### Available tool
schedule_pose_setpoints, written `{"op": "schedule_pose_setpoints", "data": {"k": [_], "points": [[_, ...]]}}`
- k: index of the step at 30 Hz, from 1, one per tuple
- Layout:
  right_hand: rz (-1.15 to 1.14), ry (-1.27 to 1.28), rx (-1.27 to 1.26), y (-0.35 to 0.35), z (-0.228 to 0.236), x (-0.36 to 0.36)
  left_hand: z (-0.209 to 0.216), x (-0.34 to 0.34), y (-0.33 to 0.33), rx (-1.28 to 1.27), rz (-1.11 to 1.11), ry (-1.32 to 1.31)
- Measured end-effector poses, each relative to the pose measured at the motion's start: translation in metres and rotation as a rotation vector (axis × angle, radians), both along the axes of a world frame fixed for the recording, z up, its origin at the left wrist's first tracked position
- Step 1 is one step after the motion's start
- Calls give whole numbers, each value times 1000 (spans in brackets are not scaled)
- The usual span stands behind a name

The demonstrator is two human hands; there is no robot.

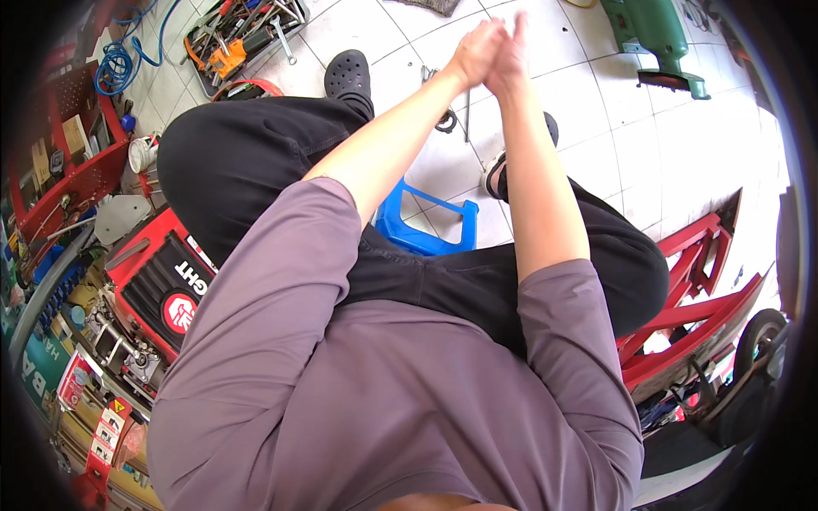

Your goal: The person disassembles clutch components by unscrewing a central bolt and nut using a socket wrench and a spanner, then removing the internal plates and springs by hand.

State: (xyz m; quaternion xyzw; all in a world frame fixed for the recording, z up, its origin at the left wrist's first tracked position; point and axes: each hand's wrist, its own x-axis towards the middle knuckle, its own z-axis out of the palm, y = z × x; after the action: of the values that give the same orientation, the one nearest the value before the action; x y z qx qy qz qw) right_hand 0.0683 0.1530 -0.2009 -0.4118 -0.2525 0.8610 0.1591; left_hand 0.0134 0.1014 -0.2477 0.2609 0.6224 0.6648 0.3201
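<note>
My left hand [475,53] and my right hand [509,64] meet out in front of me, above the tiled floor. The palms lie against each other, and the fingers look stretched out. I see no object in either hand. Below them on the tiles are a thin metal rod [467,117] and a dark ring-shaped part [446,122], partly hidden by my left forearm. A blue plastic stool [426,242] shows between my legs.
An open tray of hand tools [243,38] lies at the far left, with a combination wrench [284,41] at its edge. A green machine [656,43] stands far right. Red metal frames [699,315] are at right, a red-and-black case [166,285] at left, a coiled blue hose [119,68] farther back.
</note>
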Motion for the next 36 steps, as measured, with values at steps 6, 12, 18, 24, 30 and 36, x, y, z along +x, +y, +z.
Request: {"op": "schedule_pose_setpoints", "data": {"k": [6, 12, 18, 24, 30, 36], "points": [[295, -362, 1690, -19, 0, 5, 24, -82, 15, 464, -66, -1133], [920, -790, 1208, 14, -115, 110, 4, -116, -49, -481, 191, -87], [998, -783, 802, 2, -85, 99, -40, -61, -112, -1125, 221, 181], [1005, -703, 710, -17, -107, 84, -62, -45, -107, -896, -558, 67], [1155, -877, 316, -41, -82, 68, -44, -19, -106, -1280, -718, -288], [1435, -1041, 1141, -92, -56, 44, -57, -38, -116, -1263, -530, -104]]}}
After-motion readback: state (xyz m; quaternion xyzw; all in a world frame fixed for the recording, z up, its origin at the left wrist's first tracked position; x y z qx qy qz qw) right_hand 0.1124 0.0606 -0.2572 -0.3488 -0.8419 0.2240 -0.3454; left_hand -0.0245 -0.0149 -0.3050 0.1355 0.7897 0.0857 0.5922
